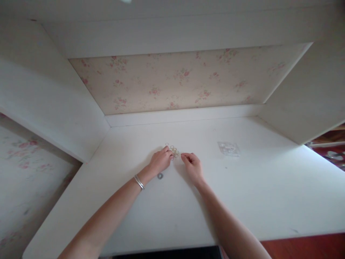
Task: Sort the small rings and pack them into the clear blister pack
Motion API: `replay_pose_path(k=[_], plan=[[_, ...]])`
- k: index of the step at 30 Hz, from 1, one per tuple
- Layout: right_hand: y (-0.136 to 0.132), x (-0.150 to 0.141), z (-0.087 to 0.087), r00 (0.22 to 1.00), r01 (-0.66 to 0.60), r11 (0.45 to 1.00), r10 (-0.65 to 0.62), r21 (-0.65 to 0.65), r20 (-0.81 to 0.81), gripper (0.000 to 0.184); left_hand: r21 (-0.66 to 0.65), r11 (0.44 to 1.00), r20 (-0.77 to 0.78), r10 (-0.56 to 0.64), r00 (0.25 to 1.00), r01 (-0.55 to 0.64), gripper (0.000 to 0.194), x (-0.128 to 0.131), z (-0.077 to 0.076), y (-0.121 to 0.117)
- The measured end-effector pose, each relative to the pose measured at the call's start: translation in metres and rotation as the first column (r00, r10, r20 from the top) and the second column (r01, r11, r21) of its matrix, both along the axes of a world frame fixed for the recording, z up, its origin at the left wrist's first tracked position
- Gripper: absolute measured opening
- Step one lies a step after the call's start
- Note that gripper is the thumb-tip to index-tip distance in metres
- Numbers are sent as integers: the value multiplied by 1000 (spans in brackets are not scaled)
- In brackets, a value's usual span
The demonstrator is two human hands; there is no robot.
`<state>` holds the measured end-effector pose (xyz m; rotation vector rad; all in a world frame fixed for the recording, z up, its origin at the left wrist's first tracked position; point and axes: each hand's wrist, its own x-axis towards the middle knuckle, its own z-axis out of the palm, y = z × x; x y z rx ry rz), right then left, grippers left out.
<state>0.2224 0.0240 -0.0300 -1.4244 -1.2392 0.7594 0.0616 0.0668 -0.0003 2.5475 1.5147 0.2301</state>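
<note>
Several thin small rings (176,151), some gold-toned and some pale, lie in a loose cluster on the white desktop. My left hand (161,160) reaches into the cluster from the left, its fingers curled and the tips down among the rings. Whether a ring is pinched there is hidden. Just right of the cluster, my right hand (192,166) has thumb and forefinger pressed together; anything between them is too small to name. Below my left hand lies a grey round piece (160,176) with a hole in its middle. A silver bracelet (139,182) circles my left wrist.
A clear plastic packet (228,149) with pale contents lies on the white desktop (256,194) to the right. White side panels (304,93) and a low back ledge (185,114) enclose the desk before flowered wallpaper. A dark object (167,253) sits below the front edge.
</note>
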Motion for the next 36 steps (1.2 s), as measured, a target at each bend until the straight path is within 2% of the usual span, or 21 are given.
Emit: replay_pose_path(k=[5, 11, 16, 20, 25, 31, 36], plan=[[1, 1, 1, 1000, 1, 1000, -1, 3, -4, 30, 13, 1000, 76, -9, 997, 8, 24, 1, -6, 3], [1, 1, -1, 1000, 10, 1000, -10, 4, -15, 30, 101, 994, 364, -8, 931, -31, 18, -9, -13, 6], [2, 2, 0, 1000, -7, 1000, 7, -7, 2, 33, 120, 988, 500, 24, 865, -97, 18, -33, -11, -13], [2, 2, -3, 999, -20, 1000, 20, -4, 29, 33, 66, 995, 529, 34, 848, -81, 20, -51, -10, -44], [3, 2, -6, 998, -31, 999, 32, -22, 48, 33, 51, 999, 533, -22, 846, -6, 19, -65, -16, -73], [3, 2, -6, 996, -25, 999, 27, -34, 84, 33, 66, 996, 477, -89, 874, 66, 20, -75, -24, -82], [2, 1, -6, 994, -28, 999, 31, -33, 105, 36, 67, 995, 406, -99, 908, 79, 24, -75, -25, -83]])
